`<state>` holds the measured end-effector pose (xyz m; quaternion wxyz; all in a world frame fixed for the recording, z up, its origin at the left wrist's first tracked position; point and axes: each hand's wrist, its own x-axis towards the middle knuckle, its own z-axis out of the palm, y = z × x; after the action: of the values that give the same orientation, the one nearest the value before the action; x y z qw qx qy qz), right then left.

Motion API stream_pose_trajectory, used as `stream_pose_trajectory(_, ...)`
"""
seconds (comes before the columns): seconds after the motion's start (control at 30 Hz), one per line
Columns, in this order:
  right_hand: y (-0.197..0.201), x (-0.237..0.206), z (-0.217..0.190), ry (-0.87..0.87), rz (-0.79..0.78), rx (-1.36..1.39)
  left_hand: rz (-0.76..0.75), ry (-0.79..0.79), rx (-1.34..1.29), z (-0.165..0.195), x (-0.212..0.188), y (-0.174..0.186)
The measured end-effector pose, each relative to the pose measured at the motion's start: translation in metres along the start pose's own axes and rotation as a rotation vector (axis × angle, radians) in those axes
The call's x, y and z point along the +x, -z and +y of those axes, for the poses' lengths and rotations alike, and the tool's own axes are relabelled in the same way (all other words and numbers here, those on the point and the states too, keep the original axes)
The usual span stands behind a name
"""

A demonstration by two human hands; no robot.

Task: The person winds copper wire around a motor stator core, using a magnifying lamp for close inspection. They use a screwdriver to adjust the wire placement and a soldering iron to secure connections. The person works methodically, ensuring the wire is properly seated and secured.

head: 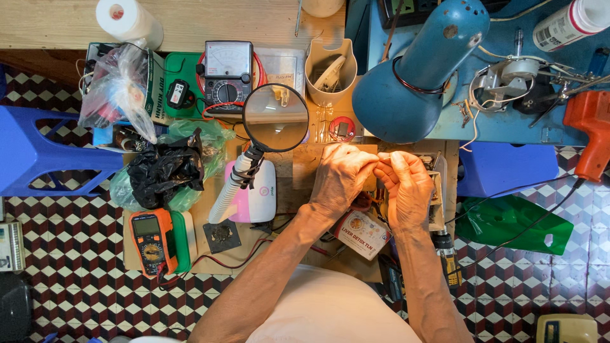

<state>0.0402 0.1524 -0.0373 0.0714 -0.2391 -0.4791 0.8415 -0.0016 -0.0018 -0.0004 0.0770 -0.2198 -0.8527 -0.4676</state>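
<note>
I see 2 hands meeting at centre over the board (298, 166). Left hand (340, 178) and right hand (406, 187) are both curled narrow, fingertips touching, pinching something too small for me to identify, so I can't tell what they hold. Under the right hand sits a grey box (438, 190), partly hidden. Just left: magnifier (276, 118) on a pink-white base (254, 197). Blue lamp (419, 70) just beyond the hands. Far left: analog meter (227, 76); near left: orange multimeter (149, 241). Small white packet (363, 234) lies near the wrists. Orange drill (591, 127) far right.
</note>
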Motion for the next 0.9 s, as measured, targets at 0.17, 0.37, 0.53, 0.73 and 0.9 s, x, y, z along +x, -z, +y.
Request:
stream_pose_trajectory(0.17,-0.0007,0.0006,-0.0003,-0.006,0.000,-0.016,-0.004,0.015,-0.010,0.0004,-0.0009,0.0010)
stream_pose_trajectory(0.37,-0.0037,-0.0037,-0.0017,0.013,-0.001,0.025,0.005,0.013,-0.010,0.0001,-0.0003,0.0023)
stream_pose_trajectory(0.53,-0.0046,-0.0047,-0.0031,0.019,-0.002,0.029,0.004,0.012,-0.024,0.0001,-0.0004,0.0022)
stream_pose_trajectory(0.73,-0.0044,-0.0044,-0.0022,0.034,-0.012,-0.008,0.003,0.019,-0.020,0.0000,-0.0011,0.0008)
stream_pose_trajectory(0.9,-0.0044,-0.0036,-0.0016,0.027,0.001,-0.027,-0.005,0.029,-0.021,-0.0004,-0.0017,0.0005)
